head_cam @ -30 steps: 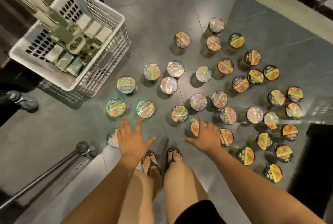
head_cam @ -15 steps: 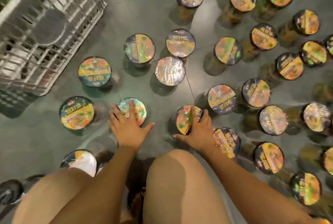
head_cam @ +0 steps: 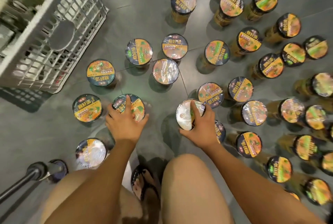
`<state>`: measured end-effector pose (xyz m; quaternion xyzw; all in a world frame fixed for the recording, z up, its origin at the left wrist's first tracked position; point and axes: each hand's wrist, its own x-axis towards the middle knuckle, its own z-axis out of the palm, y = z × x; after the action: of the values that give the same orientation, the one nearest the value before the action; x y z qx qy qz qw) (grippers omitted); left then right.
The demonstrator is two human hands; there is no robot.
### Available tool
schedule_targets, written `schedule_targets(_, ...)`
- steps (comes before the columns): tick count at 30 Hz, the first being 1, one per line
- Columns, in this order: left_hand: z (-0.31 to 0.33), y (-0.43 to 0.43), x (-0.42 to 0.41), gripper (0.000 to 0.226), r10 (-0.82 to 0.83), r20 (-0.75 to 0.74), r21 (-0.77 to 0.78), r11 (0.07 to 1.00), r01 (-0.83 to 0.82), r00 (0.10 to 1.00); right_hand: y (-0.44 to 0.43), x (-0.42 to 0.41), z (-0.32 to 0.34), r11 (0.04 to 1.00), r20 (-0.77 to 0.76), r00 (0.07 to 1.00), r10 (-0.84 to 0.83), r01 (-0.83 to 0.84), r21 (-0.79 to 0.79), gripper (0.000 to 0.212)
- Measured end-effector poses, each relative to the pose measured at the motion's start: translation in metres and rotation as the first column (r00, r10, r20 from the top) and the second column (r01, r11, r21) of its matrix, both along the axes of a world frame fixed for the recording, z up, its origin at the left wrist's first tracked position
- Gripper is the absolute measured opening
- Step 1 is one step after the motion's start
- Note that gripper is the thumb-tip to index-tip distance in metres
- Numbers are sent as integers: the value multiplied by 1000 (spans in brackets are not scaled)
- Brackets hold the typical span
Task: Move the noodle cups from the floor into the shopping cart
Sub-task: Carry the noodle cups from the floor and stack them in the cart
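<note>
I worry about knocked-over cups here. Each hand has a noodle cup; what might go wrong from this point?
The left hand holds the left cup only from above, by its shiny wrapped lid; that grip may slip on lifting.
The right hand has the right cup tilted, and its wrist sits right by a neighbouring cup, which it may topple.
The cart lies far left, across standing cups.

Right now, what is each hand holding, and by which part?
Left hand grips a noodle cup from above by its lid rim; right hand grips a tilted cup likewise.
</note>
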<state>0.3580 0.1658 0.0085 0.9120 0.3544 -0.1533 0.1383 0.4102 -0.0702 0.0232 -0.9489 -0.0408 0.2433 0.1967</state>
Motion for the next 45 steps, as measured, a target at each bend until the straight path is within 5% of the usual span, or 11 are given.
schedule_targets(17, 397, -25, -90, 93, -18, 22, -1, 1000, 18, 1000, -19, -63, 391, 1000, -24, 1000, 19, -19, -24, 105)
schedule_targets(24, 460, -32, -155, 93, 26, 62, 11, 1000, -27, 998, -24, -98, 447, 980, -45, 981, 187, -189, -58, 107)
schedule_targets(30, 488, -61, -214, 93, 236, 65, 20, 971, -238, 970, -24, -112, 468, 907, -78, 907, 415, -419, -47, 114)
schedule_targets(39, 546, -119, -299, 91, 595, 254, 98, 769, -632, 763, -10, -140, 520, 651, 93, 651, 753, -758, 39, 113)
schedule_targets(45, 601, -134, -389, 91, 744, 453, 114, 498, -860, 491, 36, -205, 559, 422, 178, 440, 880, -897, 128, 105)
